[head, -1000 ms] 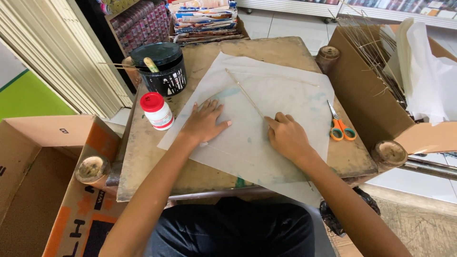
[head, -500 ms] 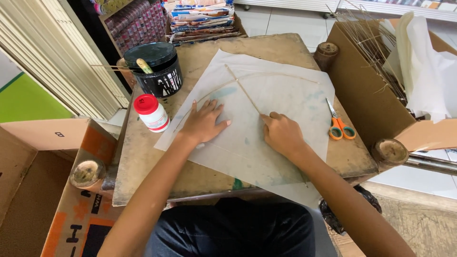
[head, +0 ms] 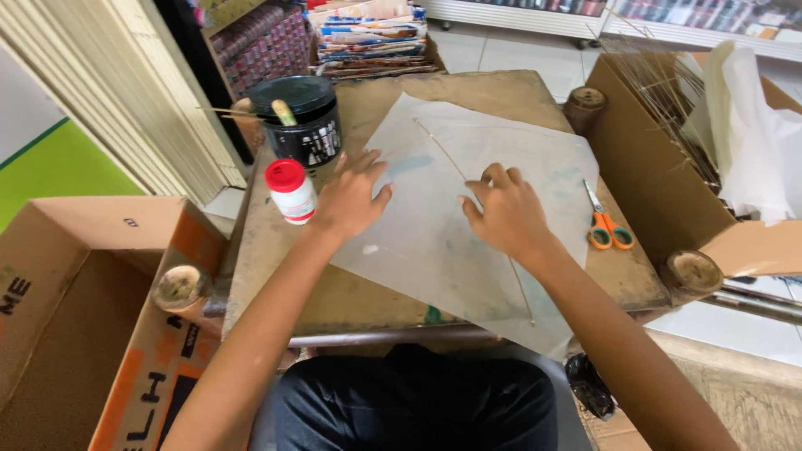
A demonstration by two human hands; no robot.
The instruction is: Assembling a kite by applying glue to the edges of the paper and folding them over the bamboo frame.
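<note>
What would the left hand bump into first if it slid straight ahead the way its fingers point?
Probably the black tub. The left hand lies flat on the thin paper sheet, fingers pointing up and slightly right, so it might just pass the tub's right side.

Bright, even daylight, prob. from upper right where white floor tiles [head: 501, 46] look lit. Shadows soft, short, under left hand [head: 351, 199] and right hand [head: 507, 214] on translucent paper sheet [head: 468, 225]. No hard glare. Centre sharp; wide-angle bend at edges, cardboard box [head: 75, 276] stretched. White sheets [head: 752, 142] at right nr overexposed.
</note>
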